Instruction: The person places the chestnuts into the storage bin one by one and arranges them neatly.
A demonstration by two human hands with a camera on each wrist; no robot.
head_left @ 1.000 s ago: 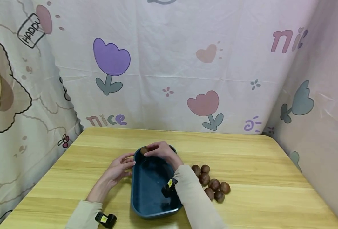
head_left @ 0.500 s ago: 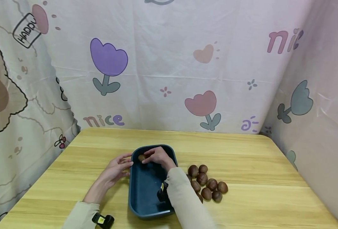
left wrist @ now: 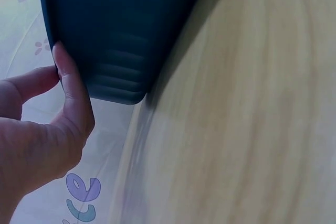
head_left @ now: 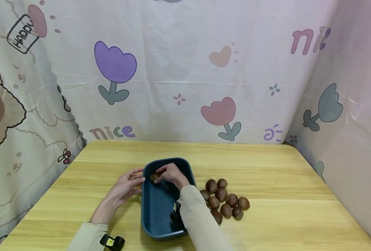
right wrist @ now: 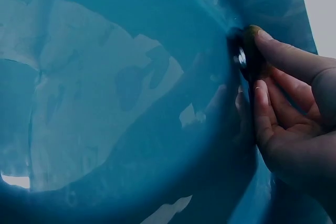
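— Dark blue is worn by the oblong bin [head_left: 160,216]; how is it laid?

— Its long axis is pointed away from the person, with one short end turned toward the printed curtain [head_left: 173,66] and the other toward the near side.

— And the chestnut [head_left: 153,178]?

— It is pinched between thumb and fingers of the right hand [head_left: 172,174], inside the bin, close to the left wall and toward the far end. Which way its tip is pointed cannot be told, since much of it is covered by the fingers.

— What of the left hand [head_left: 125,188]?

— Nothing is grasped there; the fingers are held extended and apart, and the bin's left side is touched at the rim.

— What else is seen?

— Loose chestnuts [head_left: 220,194] are clustered on the wooden table [head_left: 298,195], just right of the bin. Part of the bin's right side and some of those nuts are blocked from sight by the right sleeve [head_left: 199,216].
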